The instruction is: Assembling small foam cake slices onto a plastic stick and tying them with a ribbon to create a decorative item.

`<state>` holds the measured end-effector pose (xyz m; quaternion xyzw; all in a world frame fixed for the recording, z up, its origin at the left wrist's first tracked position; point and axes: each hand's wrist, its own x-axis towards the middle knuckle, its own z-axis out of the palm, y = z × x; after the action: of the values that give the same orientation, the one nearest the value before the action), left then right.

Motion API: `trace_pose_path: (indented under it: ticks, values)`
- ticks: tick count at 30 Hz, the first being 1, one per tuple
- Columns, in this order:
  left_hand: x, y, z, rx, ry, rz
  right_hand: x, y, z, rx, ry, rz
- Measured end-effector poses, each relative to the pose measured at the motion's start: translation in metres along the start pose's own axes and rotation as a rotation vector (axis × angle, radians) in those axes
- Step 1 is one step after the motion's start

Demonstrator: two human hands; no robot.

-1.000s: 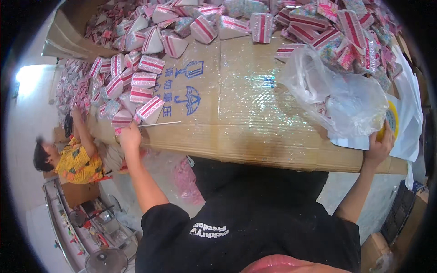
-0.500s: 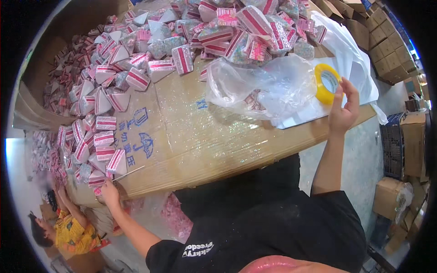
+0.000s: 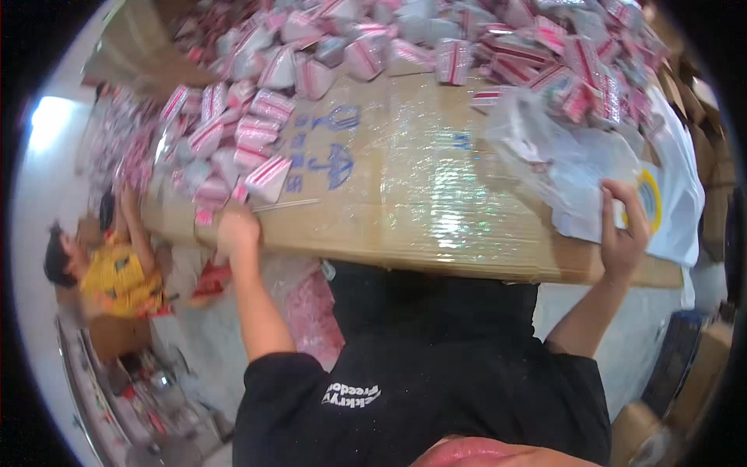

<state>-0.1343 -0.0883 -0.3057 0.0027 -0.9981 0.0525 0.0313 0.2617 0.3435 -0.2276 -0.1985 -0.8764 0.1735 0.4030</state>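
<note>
My right hand (image 3: 625,233) is over the right part of the cardboard-topped table (image 3: 420,179). Its thumb and forefinger pinch together at the edge of a crumpled clear plastic bag (image 3: 537,144). A roll of yellow tape (image 3: 650,201) lies just behind those fingers, partly covered by them. On the left, my left hand (image 3: 239,232) is closed at the table's front edge, beside cake-slice-shaped wrapped pieces (image 3: 267,177) in pink and white. From beside its fingers a thin stick-like piece (image 3: 288,205) points right. Blur and the hand itself hide what the fingers grip.
A large heap of the wrapped wedges (image 3: 366,54) covers the table's far side. White sheeting (image 3: 677,226) hangs at the right end. At the left, another person in a yellow patterned top (image 3: 120,280) reaches toward more pink pieces. Cartons (image 3: 704,366) stand on the right.
The view has swung, shifting the table rightward and up in the picture. My right hand has gone from beside the tape roll to the plastic bag's edge. My left hand stays near the stick-like piece.
</note>
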Motion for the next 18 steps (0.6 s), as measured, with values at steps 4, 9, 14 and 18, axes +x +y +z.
trace_pose_path:
  ticks: [4,9,14,18]
  values:
    - [0.002,-0.006,-0.009,-0.041,0.023,0.058,0.01,0.005,-0.001,-0.077,-0.064,-0.013]
    - [0.008,-0.013,0.0,-0.04,-0.027,-0.032,0.025,-0.013,0.016,-0.052,-0.009,-0.076]
    - [0.009,-0.007,-0.008,-0.046,-0.055,0.027,0.032,-0.022,0.038,0.05,-0.048,-0.089]
    - [0.01,0.003,-0.012,0.028,-0.074,-0.054,0.029,-0.02,0.033,0.003,-0.04,-0.074]
